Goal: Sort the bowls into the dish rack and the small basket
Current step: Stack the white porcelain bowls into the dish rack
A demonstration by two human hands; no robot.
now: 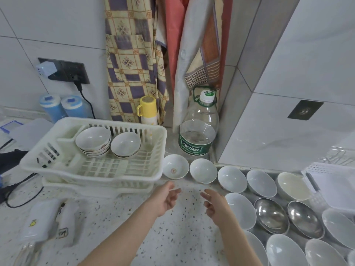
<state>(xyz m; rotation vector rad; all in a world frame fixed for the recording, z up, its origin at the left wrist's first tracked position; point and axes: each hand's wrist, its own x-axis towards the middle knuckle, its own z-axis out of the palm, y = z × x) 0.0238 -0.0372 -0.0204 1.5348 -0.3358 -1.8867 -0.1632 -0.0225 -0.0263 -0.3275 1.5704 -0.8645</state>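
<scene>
A white plastic dish rack [153,170] stands at the left of the counter. Inside it sit a stack of patterned bowls [93,140] and a single white bowl [125,144]. Just right of the rack stand a small bowl with a red mark inside [175,166] and a plain white bowl [203,170]. Several more white bowls [232,178] and two steel bowls [271,215] fill the counter to the right. My left hand [166,198] and my right hand [215,205] hover empty above the counter, fingers relaxed, just short of the two nearest bowls. A small white basket [334,184] lies at the far right.
A large water bottle [198,129] stands behind the two nearest bowls, beside a yellow flask [148,110]. Hanging aprons cover the wall behind. White packets [41,221] and a black cable [23,191] lie at front left. Two blue containers [63,108] stand behind the rack.
</scene>
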